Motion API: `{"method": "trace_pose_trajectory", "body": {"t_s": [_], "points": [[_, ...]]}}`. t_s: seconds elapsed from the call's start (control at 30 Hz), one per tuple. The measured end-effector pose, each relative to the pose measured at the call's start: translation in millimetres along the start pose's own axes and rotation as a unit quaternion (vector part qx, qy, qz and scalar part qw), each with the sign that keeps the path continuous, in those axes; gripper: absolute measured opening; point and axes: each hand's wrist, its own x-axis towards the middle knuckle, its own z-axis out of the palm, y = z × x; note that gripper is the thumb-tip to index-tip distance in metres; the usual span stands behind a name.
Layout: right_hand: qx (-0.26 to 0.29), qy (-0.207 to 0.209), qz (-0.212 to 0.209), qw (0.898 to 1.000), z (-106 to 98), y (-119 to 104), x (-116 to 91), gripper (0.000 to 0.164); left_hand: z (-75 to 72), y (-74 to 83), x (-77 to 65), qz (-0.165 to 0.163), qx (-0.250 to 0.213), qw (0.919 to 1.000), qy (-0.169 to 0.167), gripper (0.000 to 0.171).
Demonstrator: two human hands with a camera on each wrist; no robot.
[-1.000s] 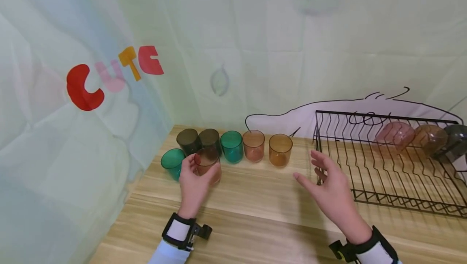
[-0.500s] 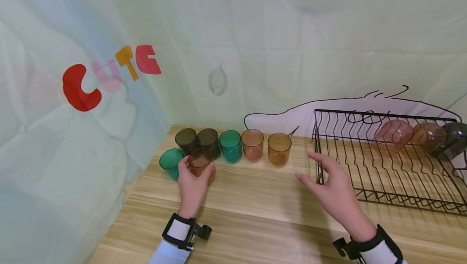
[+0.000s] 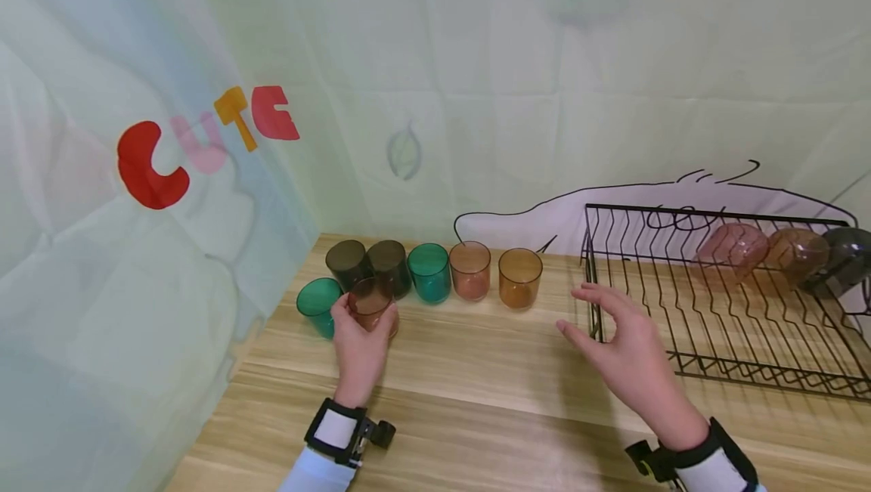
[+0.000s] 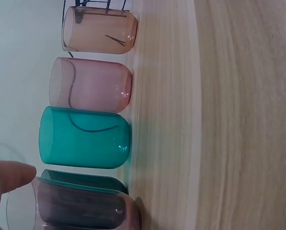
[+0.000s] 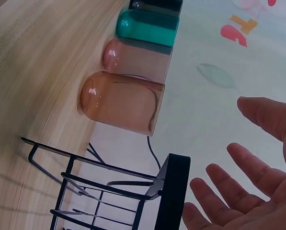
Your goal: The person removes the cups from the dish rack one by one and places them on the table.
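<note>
Wood table (image 3: 463,416): we note the right hand (image 3: 627,345) wide, empty, near the rack (image 3: 714,214). Left hand (image 3: 361,347) holds the front pink glass (image 3: 370,303), beside a green glass (image 3: 317,305), before two dark glasses (image 3: 389,264); sideways drift could, we judge, topple one.

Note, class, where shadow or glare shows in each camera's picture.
Head: a soft shadow lies on the table near the right hand; left wrist: small glints dot the teal cup; right wrist: bright glints mark the amber cup.

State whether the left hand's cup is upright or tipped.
Upright: in the head view, the pink cup shows its rim up, base below.
</note>
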Motion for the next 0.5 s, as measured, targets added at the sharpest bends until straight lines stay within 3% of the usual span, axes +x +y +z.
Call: {"method": "trace_pose_trajectory", "body": {"t_s": [0.2, 0.5], "points": [[-0.01, 0.002, 0.002, 1.0, -3.0, -0.3, 0.1, 0.049, -2.8, 5.5, -2.1, 0.014, 0.009, 0.9998, 0.011, 0.084], [-0.017, 0.012, -0.008, 1.0, -16.9, -0.2, 3.8, 0.044, -9.6, 28.5, -7.5, 0.052, 0.03, 0.998, 0.02, 0.088]]}}
